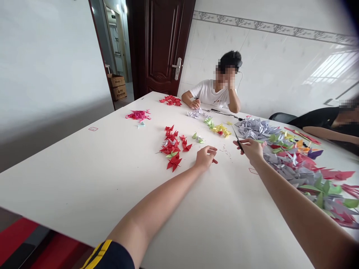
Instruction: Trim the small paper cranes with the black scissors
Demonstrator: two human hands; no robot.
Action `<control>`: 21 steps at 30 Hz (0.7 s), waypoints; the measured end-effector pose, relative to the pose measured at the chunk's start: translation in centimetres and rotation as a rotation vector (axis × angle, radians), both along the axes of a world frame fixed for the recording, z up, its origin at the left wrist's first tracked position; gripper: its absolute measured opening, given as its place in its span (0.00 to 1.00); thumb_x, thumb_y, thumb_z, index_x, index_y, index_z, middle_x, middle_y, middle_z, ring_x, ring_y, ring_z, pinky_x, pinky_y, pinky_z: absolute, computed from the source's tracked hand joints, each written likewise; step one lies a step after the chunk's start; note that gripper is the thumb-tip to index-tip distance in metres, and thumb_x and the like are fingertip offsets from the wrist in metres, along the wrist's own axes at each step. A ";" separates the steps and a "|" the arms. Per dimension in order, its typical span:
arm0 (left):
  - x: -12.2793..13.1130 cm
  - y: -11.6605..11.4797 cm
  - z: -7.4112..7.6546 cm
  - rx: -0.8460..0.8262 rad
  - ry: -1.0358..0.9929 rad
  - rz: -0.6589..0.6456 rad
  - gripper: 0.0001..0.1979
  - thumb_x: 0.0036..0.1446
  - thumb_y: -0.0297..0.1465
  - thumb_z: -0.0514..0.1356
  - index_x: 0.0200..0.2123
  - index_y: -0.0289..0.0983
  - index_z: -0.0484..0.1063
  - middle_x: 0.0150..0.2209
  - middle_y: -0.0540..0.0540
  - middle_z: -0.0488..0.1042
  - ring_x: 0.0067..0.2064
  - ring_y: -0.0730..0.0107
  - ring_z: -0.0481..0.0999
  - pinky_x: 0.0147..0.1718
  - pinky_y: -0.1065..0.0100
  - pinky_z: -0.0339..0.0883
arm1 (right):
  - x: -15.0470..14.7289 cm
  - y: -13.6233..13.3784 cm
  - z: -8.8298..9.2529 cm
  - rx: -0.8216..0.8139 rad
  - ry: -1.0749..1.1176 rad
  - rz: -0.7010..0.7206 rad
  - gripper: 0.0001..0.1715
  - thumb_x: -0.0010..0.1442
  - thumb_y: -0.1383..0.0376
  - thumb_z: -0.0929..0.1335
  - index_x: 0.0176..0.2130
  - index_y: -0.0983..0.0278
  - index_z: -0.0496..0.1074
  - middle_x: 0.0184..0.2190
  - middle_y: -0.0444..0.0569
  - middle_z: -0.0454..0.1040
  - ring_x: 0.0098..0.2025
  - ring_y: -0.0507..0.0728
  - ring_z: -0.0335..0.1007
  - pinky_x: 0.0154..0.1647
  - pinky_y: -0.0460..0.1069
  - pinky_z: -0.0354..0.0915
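Closed firmly on a pair of dark narrow-bladed scissors (238,139), the right hand (250,149) was held near the middle of a white rectangular table (84,179), with the blade tips pointed toward the far edge. The left hand (205,157) was curled loosely on the tabletop, and a small red paper point (215,161) was seen at its fingertips; whether that point was gripped could not be told. Tiny paper specks (226,152) were scattered between the hands. Red folded-paper cranes (171,146) lay just left of the left hand, and a long heap of lilac, red and green paper cranes (291,160) ran along the right edge. A seated person in a white T-shirt (209,93) was at the far edge. Trimming of small paper pieces was judged to be in hand; the blades would need to be brought to the red paper point.
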State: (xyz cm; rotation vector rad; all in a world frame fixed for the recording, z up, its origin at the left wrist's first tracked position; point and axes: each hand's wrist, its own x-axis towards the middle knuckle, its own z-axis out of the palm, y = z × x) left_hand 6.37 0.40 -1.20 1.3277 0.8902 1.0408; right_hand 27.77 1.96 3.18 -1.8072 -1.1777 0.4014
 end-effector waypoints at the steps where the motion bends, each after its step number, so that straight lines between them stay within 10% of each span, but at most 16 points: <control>1: 0.1 0.1 -0.1 0.007 0.007 -0.002 0.08 0.58 0.28 0.56 0.40 0.35 0.72 0.43 0.45 0.73 0.22 0.81 0.74 0.26 0.75 0.64 | -0.6 -0.5 -0.4 -0.002 0.019 0.058 0.27 0.38 0.50 0.78 0.32 0.64 0.73 0.23 0.48 0.75 0.17 0.50 0.60 0.19 0.47 0.57; 12: 0.3 0.2 -0.7 0.051 0.129 -0.079 0.07 0.52 0.28 0.60 0.35 0.34 0.73 0.34 0.47 0.75 0.26 0.76 0.75 0.28 0.73 0.65 | -7.2 -4.0 2.7 -0.193 -0.250 0.614 0.21 0.42 0.55 0.76 0.35 0.64 0.76 0.23 0.45 0.74 0.24 0.52 0.65 0.22 0.45 0.56; 21: 0.5 0.3 -0.8 -0.045 0.040 -0.078 0.04 0.52 0.23 0.58 0.31 0.33 0.73 0.30 0.48 0.74 0.26 0.76 0.74 0.32 0.70 0.70 | -10.1 -1.9 5.3 -0.301 -0.653 0.637 0.10 0.46 0.59 0.71 0.31 0.61 0.76 0.22 0.43 0.75 0.25 0.52 0.67 0.25 0.46 0.58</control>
